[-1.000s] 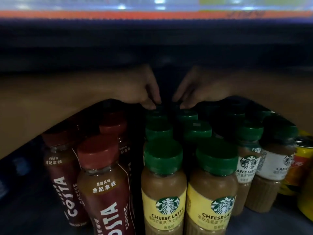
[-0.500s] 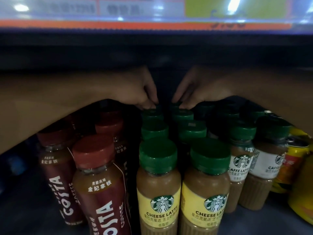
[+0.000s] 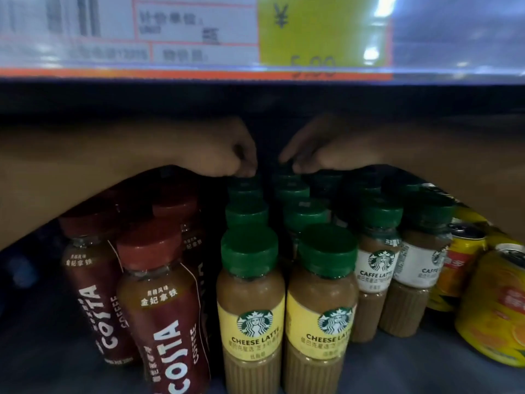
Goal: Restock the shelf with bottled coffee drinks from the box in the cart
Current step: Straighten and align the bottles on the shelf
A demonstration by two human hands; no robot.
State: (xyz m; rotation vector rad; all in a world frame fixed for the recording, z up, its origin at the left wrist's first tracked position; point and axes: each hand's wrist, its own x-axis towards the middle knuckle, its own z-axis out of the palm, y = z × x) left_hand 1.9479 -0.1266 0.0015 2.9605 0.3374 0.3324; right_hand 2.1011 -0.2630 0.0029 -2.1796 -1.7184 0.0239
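Two rows of green-capped Cheese Latte coffee bottles [image 3: 250,314] run back into the dark shelf [image 3: 426,362]. Both my arms reach deep over them. My left hand [image 3: 224,155] is curled, its fingertips pinching the cap of the rearmost bottle [image 3: 244,180] in the left row. My right hand [image 3: 312,155] has its fingers and thumb closed on the cap of the rearmost bottle [image 3: 285,177] in the right row. The bodies of those two bottles are hidden behind the bottles in front.
Red-capped Costa coffee bottles [image 3: 167,322] stand to the left, white-label Caffe Latte bottles [image 3: 375,277] to the right, then yellow cans [image 3: 494,308]. The upper shelf edge with price tags [image 3: 324,32] hangs low over my hands.
The view has moved closer to the shelf, so more of the price tags shows. Both hands stay on the rear caps, and my left fingers have curled tighter.
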